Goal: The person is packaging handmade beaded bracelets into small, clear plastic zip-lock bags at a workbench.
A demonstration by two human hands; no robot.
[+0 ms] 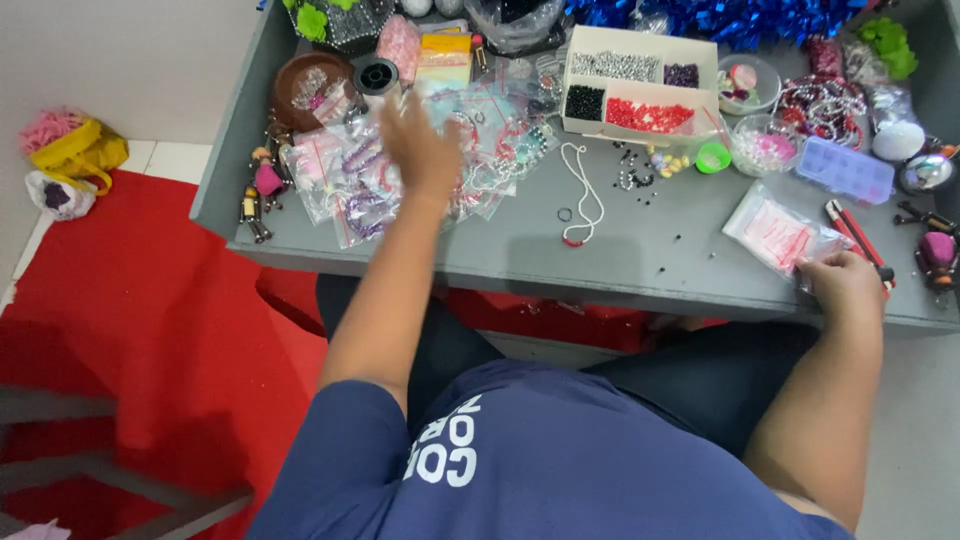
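The left hand (420, 150) hovers spread open and empty over crinkly clear bead packets (350, 180) on the grey table (640, 265), while the right hand (845, 285) pinches a flat plastic zip bag (780, 235) near the table's front edge.

We take this for a home craft corner for bead jewellery. Grey table (620, 260) crowded with small zip bags of beads (350, 175), a divided box of sorted beads (640, 85), a lilac compartment case (846, 168), a white bead strand (585, 195). Blue tinsel (720, 18) behind; red floor mat (150, 330) beside pale tiles.
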